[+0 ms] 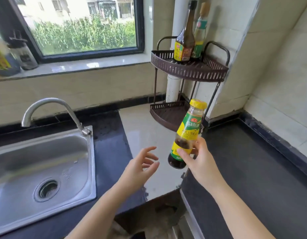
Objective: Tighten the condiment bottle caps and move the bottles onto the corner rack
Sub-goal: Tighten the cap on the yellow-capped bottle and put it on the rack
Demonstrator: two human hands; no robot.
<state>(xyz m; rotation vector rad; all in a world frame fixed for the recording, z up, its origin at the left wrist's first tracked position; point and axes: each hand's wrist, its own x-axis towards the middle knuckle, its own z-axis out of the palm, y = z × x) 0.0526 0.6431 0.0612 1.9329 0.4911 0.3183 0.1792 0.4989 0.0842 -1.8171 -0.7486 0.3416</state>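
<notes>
My right hand (199,159) grips the lower body of a sauce bottle (187,133) with a yellow cap and a green and yellow label, held tilted in the air above the counter, below the corner rack. My left hand (140,164) hovers just left of the bottle, fingers spread, holding nothing. The brown two-tier corner rack (189,70) stands in the corner. On its top tier stand a dark bottle (184,44) with a black cap and, behind it, a pale bottle (200,33) with a green label. The lower tier (166,112) looks bare.
A steel sink (42,169) with a curved tap (51,109) fills the left. A pale counter section (145,131) lies between dark counters (253,169). Jars (25,56) stand on the windowsill at far left. A white pipe (173,88) runs behind the rack.
</notes>
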